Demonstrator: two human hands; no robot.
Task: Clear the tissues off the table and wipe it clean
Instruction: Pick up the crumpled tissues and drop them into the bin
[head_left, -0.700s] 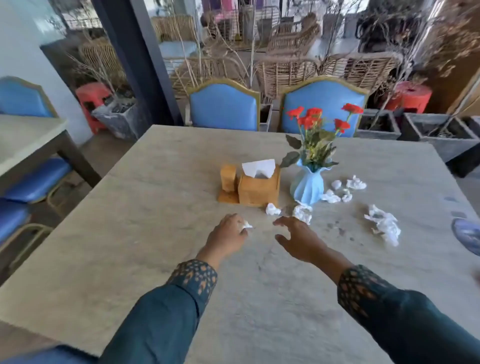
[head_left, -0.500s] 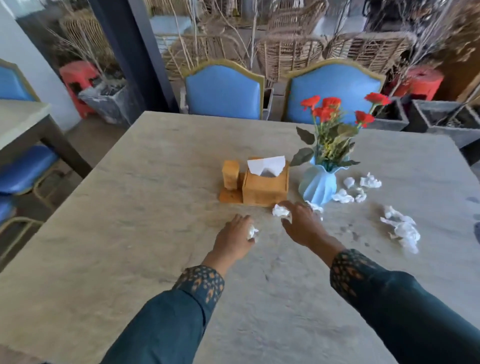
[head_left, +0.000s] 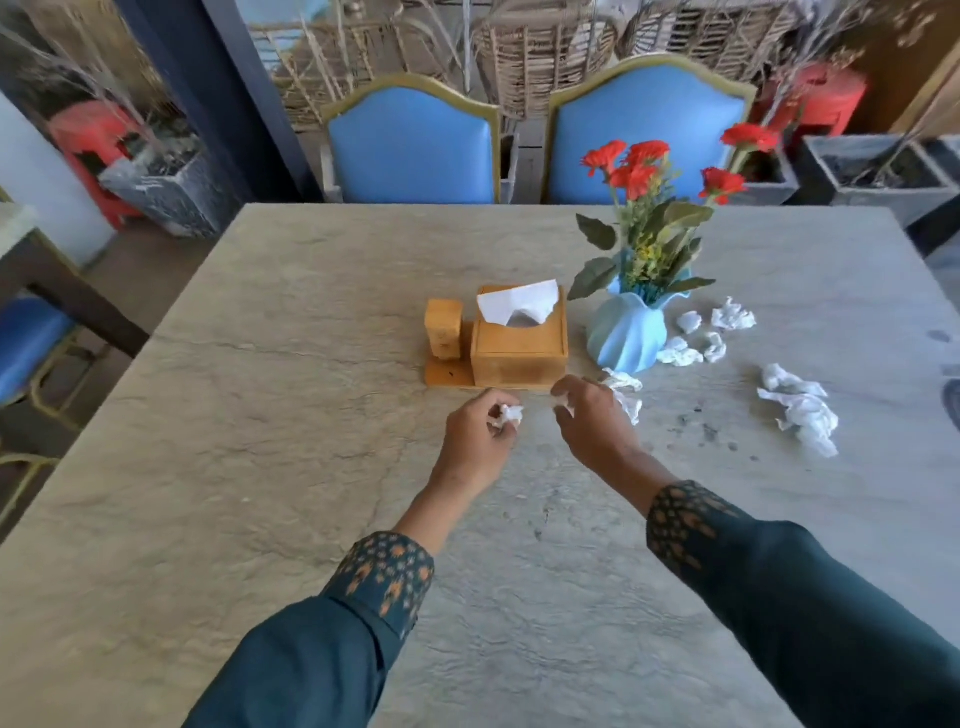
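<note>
Head view: left hand (head_left: 475, 434) fingers pinch a crumpled tissue (head_left: 511, 414); right hand (head_left: 592, 418) fingers pinch another wad (head_left: 561, 401).

Matt veined stone table (head_left: 260, 467), wooden tissue box (head_left: 518, 352) (crumpled paper tissues (head_left: 800, 408))

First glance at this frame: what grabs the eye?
The red flowers in a blue vase right of the wooden tissue box at table centre. Crumpled tissues litter the table to the right, and the left hand and right hand each pinch a wad.
</note>
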